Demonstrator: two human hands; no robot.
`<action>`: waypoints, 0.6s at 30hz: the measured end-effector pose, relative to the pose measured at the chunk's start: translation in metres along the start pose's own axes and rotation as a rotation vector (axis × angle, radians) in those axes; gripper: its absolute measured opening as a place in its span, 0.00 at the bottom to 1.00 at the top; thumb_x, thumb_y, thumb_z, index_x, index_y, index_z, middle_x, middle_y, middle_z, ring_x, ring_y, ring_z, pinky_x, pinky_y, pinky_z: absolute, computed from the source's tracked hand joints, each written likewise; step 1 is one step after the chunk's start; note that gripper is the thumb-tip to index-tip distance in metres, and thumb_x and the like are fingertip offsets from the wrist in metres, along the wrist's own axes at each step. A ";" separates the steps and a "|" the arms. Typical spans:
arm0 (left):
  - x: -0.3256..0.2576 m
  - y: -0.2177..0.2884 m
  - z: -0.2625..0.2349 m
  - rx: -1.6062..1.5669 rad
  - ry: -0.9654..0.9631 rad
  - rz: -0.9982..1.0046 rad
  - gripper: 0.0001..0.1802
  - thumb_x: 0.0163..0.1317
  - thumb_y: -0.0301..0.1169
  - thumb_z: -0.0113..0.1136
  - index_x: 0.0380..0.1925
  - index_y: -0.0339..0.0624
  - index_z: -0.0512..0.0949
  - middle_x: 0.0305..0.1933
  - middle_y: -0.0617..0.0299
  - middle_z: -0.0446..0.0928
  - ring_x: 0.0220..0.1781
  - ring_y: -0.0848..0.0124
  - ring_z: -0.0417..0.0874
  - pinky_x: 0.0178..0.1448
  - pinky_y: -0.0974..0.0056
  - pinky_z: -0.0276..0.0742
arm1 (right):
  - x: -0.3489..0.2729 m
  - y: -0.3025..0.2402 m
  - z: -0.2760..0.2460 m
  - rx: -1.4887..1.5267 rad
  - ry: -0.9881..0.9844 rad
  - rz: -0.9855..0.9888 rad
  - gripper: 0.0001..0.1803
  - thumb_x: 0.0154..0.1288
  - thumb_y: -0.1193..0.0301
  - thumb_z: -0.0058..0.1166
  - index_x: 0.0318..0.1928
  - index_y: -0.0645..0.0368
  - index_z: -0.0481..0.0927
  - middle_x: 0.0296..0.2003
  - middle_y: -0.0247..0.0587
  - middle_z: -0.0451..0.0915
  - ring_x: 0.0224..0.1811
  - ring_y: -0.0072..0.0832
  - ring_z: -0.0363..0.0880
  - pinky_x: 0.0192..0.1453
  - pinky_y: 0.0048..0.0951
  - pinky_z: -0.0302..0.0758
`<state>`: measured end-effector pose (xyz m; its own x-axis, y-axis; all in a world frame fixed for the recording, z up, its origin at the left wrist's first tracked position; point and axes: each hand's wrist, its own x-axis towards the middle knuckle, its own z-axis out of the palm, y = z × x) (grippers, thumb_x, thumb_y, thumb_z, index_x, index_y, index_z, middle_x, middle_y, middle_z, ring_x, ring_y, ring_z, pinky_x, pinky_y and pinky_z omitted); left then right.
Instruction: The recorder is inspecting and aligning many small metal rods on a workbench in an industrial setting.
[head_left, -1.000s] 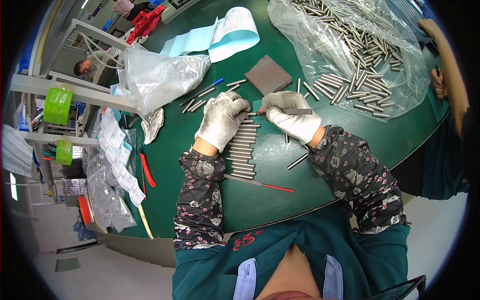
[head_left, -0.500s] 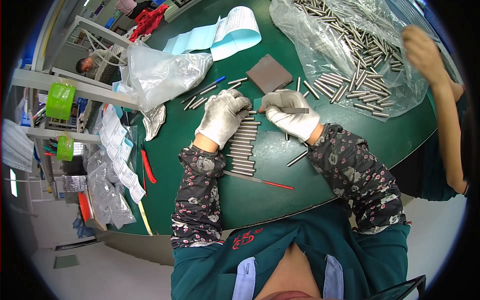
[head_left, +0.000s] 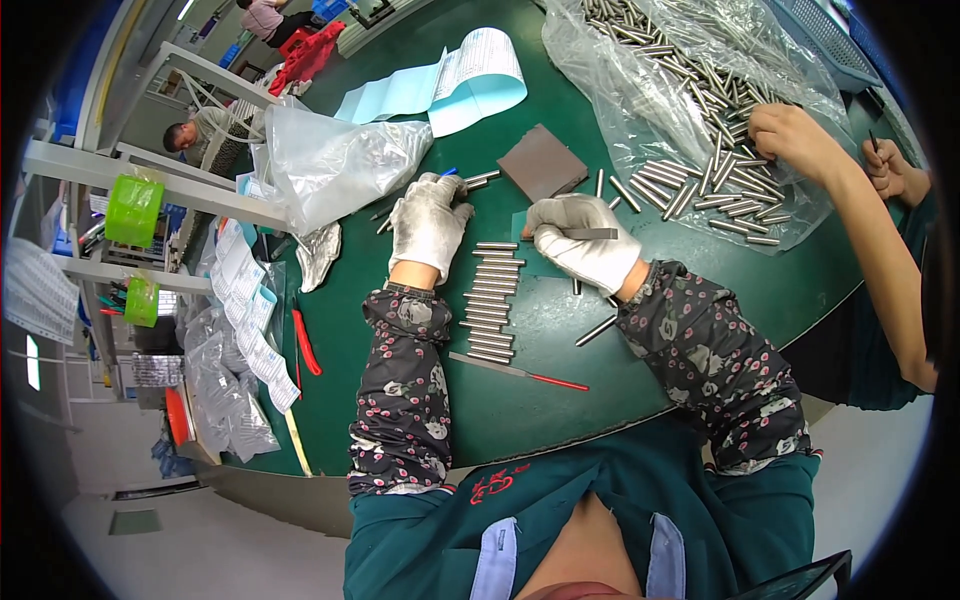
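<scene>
My left hand (head_left: 430, 225), in a white work glove, reaches palm down over a few loose metal pins and the blue pen (head_left: 450, 172). Its thumb stands apart from the bent fingers, and the fingertips are partly hidden. My right hand (head_left: 588, 245), gloved too, is closed around a flat grey metal strip (head_left: 592, 234) that lies across its fingers. Between the hands, several steel pins (head_left: 490, 295) are laid side by side in a column. Beyond my right hand rests a square brown block (head_left: 542, 163).
A thin file with a red handle (head_left: 555, 381) lies nearest me. At the right, another person's hand (head_left: 795, 140) touches pins heaped on a plastic sheet (head_left: 600, 100). Red-handled pliers (head_left: 306, 343), a clear bag (head_left: 340, 160) and blue-white paper (head_left: 480, 80) occupy the left and back.
My left hand has moved left and away from the column's far end to the loose pins. My right hand stays nearly still with the strip. The other person's hand has come down onto the heap.
</scene>
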<state>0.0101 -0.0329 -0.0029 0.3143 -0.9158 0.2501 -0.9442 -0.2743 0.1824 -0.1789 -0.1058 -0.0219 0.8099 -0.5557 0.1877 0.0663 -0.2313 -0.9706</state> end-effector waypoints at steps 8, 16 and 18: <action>0.011 0.006 0.003 0.085 -0.038 0.015 0.12 0.45 0.32 0.62 0.33 0.51 0.76 0.33 0.62 0.73 0.41 0.61 0.74 0.43 0.57 0.69 | 0.002 0.006 0.005 -0.023 0.060 -0.033 0.06 0.54 0.75 0.44 0.28 0.63 0.75 0.21 0.39 0.72 0.23 0.22 0.71 0.29 0.22 0.69; -0.011 0.008 0.002 -0.049 0.017 0.284 0.14 0.41 0.25 0.62 0.32 0.45 0.75 0.31 0.61 0.74 0.36 0.61 0.75 0.39 0.59 0.71 | 0.000 0.002 0.002 0.048 0.022 -0.002 0.05 0.55 0.77 0.44 0.30 0.63 0.75 0.23 0.32 0.72 0.26 0.16 0.70 0.31 0.19 0.68; -0.014 0.008 0.002 -0.111 0.038 0.301 0.15 0.41 0.24 0.62 0.33 0.44 0.76 0.31 0.60 0.74 0.35 0.60 0.75 0.38 0.60 0.71 | 0.001 0.004 0.003 0.085 0.025 0.020 0.05 0.56 0.78 0.44 0.30 0.63 0.74 0.23 0.31 0.72 0.27 0.15 0.69 0.31 0.18 0.68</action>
<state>-0.0020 -0.0226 -0.0072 0.0280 -0.9388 0.3434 -0.9795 0.0428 0.1967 -0.1761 -0.1046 -0.0263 0.7967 -0.5796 0.1712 0.1003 -0.1525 -0.9832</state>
